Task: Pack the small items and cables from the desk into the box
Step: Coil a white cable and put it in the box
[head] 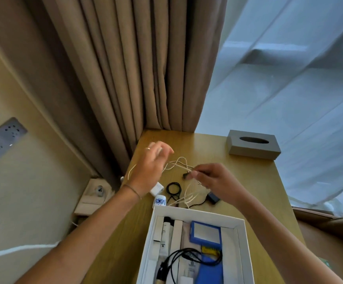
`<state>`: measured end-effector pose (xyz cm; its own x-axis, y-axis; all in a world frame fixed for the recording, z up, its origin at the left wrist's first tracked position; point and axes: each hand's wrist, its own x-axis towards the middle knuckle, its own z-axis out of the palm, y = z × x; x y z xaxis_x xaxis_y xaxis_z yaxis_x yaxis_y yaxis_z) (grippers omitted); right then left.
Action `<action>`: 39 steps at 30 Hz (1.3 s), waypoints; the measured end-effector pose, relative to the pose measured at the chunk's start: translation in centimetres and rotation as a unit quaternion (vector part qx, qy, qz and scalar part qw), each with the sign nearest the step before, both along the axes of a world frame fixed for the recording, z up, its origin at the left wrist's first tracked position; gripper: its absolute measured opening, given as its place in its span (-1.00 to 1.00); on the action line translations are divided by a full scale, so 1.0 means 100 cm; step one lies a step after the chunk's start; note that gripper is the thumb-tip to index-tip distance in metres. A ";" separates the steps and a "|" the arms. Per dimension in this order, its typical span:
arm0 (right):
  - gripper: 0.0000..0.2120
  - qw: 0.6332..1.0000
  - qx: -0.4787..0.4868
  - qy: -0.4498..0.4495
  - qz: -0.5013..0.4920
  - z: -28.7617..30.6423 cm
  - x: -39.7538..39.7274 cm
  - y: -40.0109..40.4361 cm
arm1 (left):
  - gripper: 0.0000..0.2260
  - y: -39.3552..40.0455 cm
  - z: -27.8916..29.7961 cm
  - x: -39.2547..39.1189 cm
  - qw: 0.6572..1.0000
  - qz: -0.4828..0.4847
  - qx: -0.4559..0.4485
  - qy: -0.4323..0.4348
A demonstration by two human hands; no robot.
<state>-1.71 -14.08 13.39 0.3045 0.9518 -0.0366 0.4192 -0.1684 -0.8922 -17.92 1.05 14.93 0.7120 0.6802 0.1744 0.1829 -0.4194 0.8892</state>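
Above the desk [238, 181], thin cream cable [179, 160] (loosely looped) pinched in right-hand fingers [195, 174], left fingers [162, 149] spread.

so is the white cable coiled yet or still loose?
Loose: the white cable hangs in uneven loops between the left hand and right hand, above the desk.

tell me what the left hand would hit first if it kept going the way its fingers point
The left hand points up and away across the desk, toward the back corner. Past the fingertips the desk looks bare, so it would probably meet the brown curtain first, though depth is hard to judge in this wide-angle view.
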 end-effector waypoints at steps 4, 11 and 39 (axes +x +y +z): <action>-0.75 0.998 0.051 -0.013 0.021 0.027 -0.011 0.016 | -0.55 -0.024 -0.001 0.003 0.992 -0.116 0.016 0.047; -0.69 0.994 0.060 0.086 -0.005 0.015 -0.008 0.003 | -0.66 -0.015 0.006 -0.016 0.997 -0.057 0.013 -0.046; -0.67 0.996 0.084 -0.026 -0.024 0.014 -0.020 0.013 | -0.53 -0.020 -0.005 -0.009 0.998 -0.048 -0.019 -0.031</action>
